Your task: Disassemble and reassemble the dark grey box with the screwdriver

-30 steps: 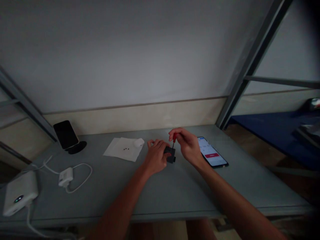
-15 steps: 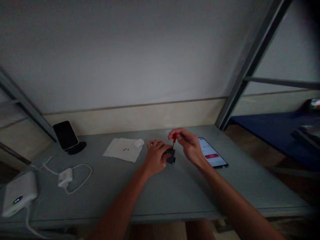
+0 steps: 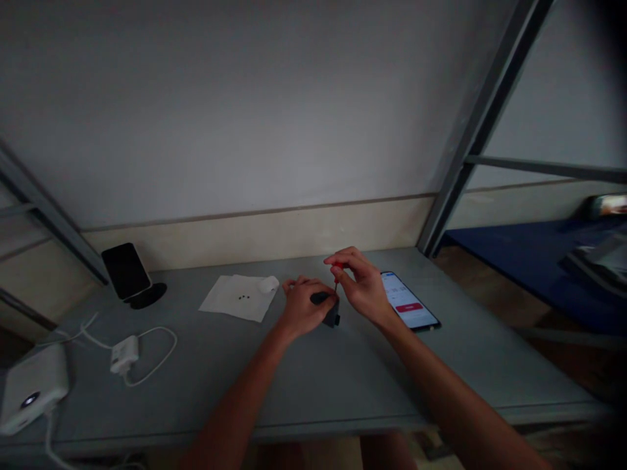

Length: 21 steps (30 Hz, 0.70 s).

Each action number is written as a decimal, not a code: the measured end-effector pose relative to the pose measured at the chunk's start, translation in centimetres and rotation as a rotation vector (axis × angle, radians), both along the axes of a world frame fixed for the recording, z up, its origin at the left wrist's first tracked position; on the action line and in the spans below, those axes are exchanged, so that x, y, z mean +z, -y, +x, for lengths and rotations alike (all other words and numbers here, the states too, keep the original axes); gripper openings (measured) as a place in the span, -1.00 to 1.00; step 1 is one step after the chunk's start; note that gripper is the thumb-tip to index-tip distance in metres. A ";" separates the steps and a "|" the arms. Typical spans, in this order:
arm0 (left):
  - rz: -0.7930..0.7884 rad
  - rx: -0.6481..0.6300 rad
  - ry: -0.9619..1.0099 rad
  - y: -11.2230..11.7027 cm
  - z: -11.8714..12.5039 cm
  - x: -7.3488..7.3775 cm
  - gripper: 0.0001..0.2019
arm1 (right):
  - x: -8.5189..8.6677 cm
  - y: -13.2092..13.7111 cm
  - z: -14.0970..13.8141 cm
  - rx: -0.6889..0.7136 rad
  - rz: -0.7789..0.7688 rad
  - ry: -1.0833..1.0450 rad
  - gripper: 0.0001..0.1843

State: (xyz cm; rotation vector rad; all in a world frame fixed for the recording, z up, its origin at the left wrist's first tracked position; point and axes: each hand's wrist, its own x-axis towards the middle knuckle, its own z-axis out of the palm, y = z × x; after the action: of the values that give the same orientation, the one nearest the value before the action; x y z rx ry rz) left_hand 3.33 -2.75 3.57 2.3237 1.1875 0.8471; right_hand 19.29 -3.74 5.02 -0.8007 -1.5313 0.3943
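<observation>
Near the middle of the desk, my left hand (image 3: 304, 305) is closed around a small dark box-like device (image 3: 332, 316), steadying it on the surface. Part of the device is hidden under my fingers. My right hand (image 3: 361, 282) pinches a screwdriver (image 3: 337, 266) by its red handle. The thin shaft points down to the upper side of the device, close to my left fingertips; whether the tip sits in a screw I cannot tell. Several tiny dark pieces (image 3: 243, 297), perhaps screws, lie on a white paper sheet (image 3: 220, 302) to the left of my hands.
A lit phone (image 3: 409, 301) lies just right of my right hand. At the left are a dark-screened phone on a stand (image 3: 126, 270), a white adapter with a cable (image 3: 124, 354) and a white power bank (image 3: 35, 389). Metal posts (image 3: 470, 156) rise behind the desk (image 3: 343, 391).
The device has tilted under my left hand, and my left thumb has moved toward its upper edge. My right fingers have shifted around the screwdriver's handle. The whole view has shifted slightly.
</observation>
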 end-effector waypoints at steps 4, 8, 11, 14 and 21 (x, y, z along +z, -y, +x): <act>0.023 0.012 0.006 -0.1 0.0 -0.1 -0.82 | -0.6 -0.9 0.2 0.036 -0.092 -0.228 -0.85; 0.106 0.059 0.018 -0.4 -0.6 0.0 -0.82 | -1.9 -2.7 0.9 -0.003 -0.196 -0.514 -0.76; 0.247 0.160 -0.018 -1.3 -3.1 0.8 -0.86 | -2.9 -3.9 1.5 0.051 -0.254 -0.661 -0.67; 0.313 0.284 -0.110 -2.5 -7.3 1.8 -0.90 | -3.9 -4.7 1.8 0.074 -0.300 -0.681 -0.62; 0.019 0.435 -0.202 -3.2 -14.5 1.4 -0.81 | -5.0 -5.0 1.9 0.040 -0.379 -0.625 -0.57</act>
State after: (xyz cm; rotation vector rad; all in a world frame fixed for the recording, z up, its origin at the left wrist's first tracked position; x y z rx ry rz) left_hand -11.16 0.49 4.93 2.2398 1.8219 0.7722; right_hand 21.17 1.28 0.02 -0.8337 -0.8970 0.8913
